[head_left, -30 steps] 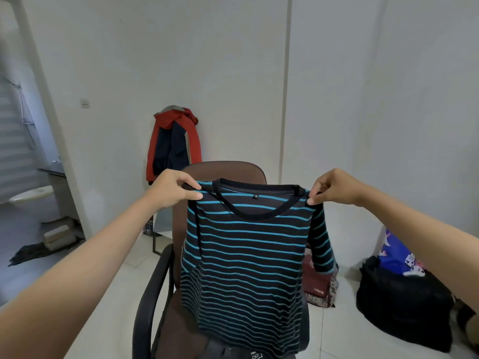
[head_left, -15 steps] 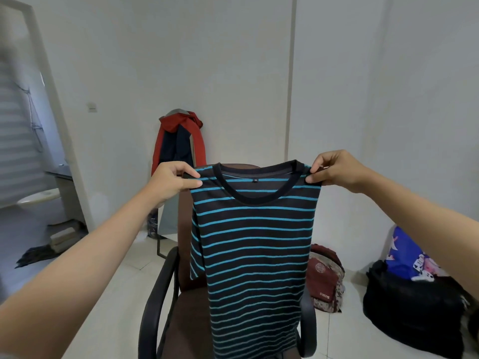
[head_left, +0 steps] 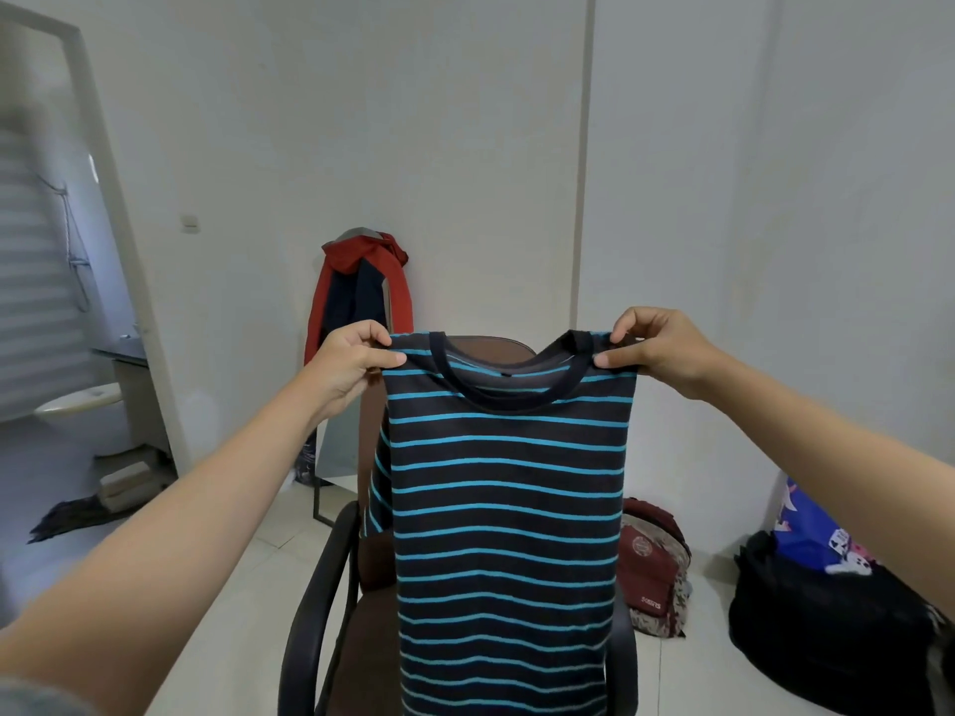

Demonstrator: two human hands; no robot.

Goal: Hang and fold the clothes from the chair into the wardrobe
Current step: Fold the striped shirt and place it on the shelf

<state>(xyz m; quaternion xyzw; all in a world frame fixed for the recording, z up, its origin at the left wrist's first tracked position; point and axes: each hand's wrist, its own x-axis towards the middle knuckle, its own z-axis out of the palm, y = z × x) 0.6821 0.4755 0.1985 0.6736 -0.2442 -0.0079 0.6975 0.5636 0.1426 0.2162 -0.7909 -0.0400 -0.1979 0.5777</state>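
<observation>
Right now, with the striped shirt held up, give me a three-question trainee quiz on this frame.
1. True or false: the striped shirt lies folded on the chair.
2. Which hand pinches which shoulder?
3. The red jacket hangs: A) behind the chair, B) on the black bag.

Key: 1 false; it hangs in the air. 2 left hand the left shoulder, right hand the right. 3 A.

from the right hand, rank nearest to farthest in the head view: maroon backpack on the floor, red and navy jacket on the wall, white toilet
1. Maroon backpack: on the floor below the right hand, by the chair's right side.
2. Red and navy jacket: hanging at the wall, past the left hand.
3. White toilet: far left, through the doorway.
</observation>
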